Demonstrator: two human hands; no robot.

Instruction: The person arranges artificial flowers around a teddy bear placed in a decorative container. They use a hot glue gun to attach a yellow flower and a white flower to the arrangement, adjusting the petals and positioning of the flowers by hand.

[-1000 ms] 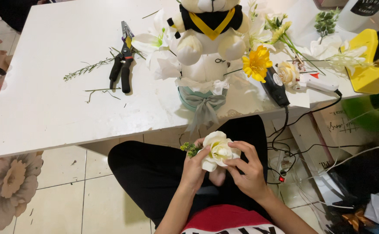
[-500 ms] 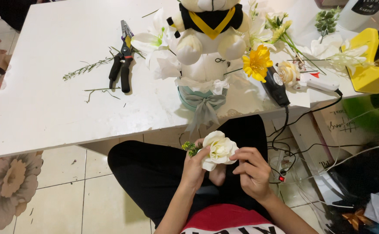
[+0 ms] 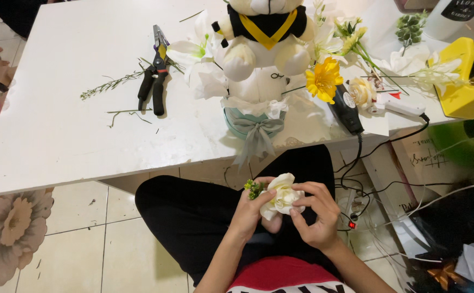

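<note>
Two hands are working together over the person's lap, below the near edge of the desk (image 3: 58, 157). The left hand (image 3: 250, 209) is grasping a white artificial flower (image 3: 283, 196) from underneath, its fingers closed around the base, and a small green sprig (image 3: 254, 188) is sticking out just beside its thumb. The right hand (image 3: 315, 214) is touching the outer petals from the other side, with its fingertips (image 3: 296, 218) pinching lightly at the lower petal edge. So the flower is sitting between both hands, above the black trousers, not on the desk.

To do this shaping well, I think the left hand should be keeping the base steady while the right hand is moving only one petal at a time, gently, because the petals are looking soft and could crease or come loose.

Further out, near the middle of the desk's near edge, a plush bear (image 3: 264, 43) is standing in a round pale green box (image 3: 253, 122) with a grey ribbon bow. A yellow flower (image 3: 324, 78) is lying just right of it, next to a black glue gun (image 3: 346, 108) whose cable is hanging over the edge. Black pliers (image 3: 155, 81) and thin green stems (image 3: 109, 85) are lying toward the left part of the desk. A yellow object (image 3: 465, 87) is sitting at the right edge.
</note>
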